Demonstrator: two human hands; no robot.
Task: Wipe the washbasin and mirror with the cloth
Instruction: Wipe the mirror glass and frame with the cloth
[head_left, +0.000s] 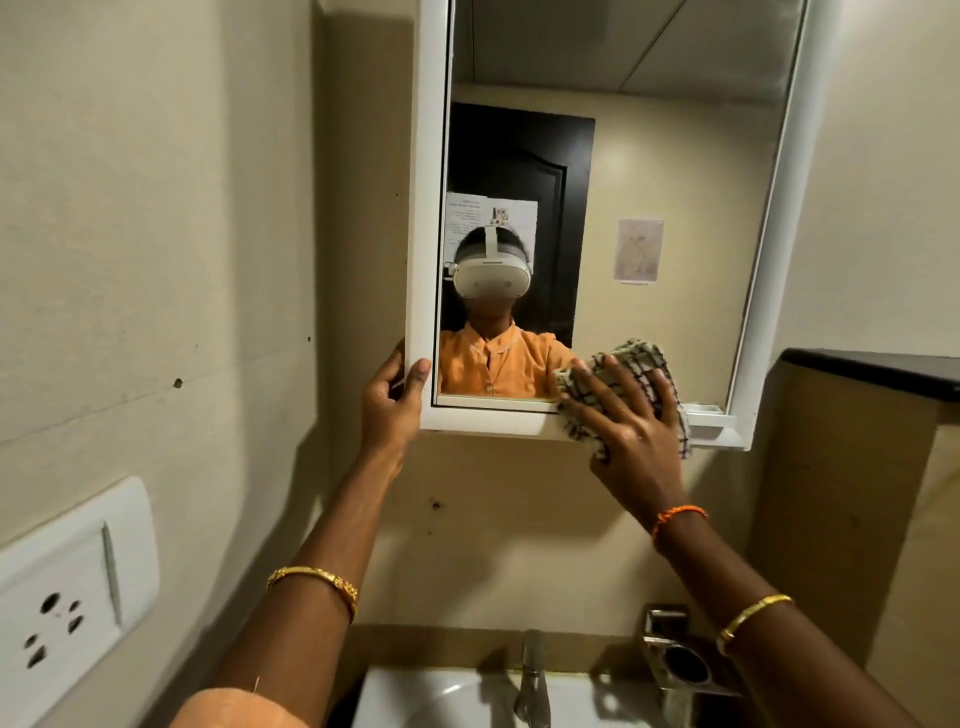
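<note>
Head view: right hand (631, 431) presses cloth (639, 364) (checked) on mirror (649, 182).

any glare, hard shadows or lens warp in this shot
Head view: wide-angle warp bows the mirror frame and tilts the walls; dim warm light casts a soft shadow on the wall left of the cabinet; a hazy patch sits in the mirror's top right; the cloth under the right hand stays sharp.

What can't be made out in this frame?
- Washbasin: head view, cut off by the bottom edge and forearms.
- Cloth: partly covered by the right hand.
- Left hand fingers: behind the mirror frame.
- Reflected notices: too small to read.
</note>
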